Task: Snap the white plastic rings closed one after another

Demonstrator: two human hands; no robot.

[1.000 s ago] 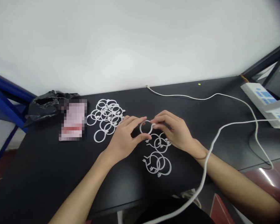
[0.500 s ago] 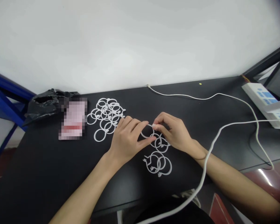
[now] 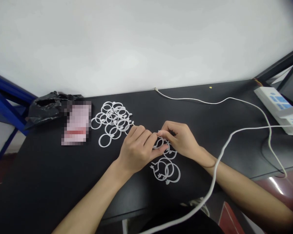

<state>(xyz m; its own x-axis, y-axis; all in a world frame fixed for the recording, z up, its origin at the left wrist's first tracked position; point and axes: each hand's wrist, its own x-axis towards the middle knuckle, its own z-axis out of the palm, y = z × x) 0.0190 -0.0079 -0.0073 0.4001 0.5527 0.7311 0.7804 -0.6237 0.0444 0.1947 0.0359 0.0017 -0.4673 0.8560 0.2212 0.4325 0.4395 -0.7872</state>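
Observation:
Between my two hands is a white plastic ring (image 3: pixel 162 142), held just above the black table. My left hand (image 3: pixel 139 148) grips its left side, with thumb and fingers closed around it. The fingertips of my right hand (image 3: pixel 179 136) pinch its upper right part, where a small clasp partly shows. Beneath and in front of my hands, several white rings with small clips (image 3: pixel 173 165) lie overlapping, some of them opened at the clasp. A larger heap of white rings (image 3: pixel 112 120) spreads to the left of my left hand.
A pixelated pink packet (image 3: pixel 78 122) and a crumpled black plastic bag (image 3: pixel 47 109) lie at the table's left. One white cable (image 3: pixel 197 100) runs along the back; another crosses over my right forearm. A white power strip (image 3: pixel 277 109) sits at the right.
My left hand has moved right, closer to my right hand, and its fingers have closed in on the ring. The ring looks smaller and turned between the hands.

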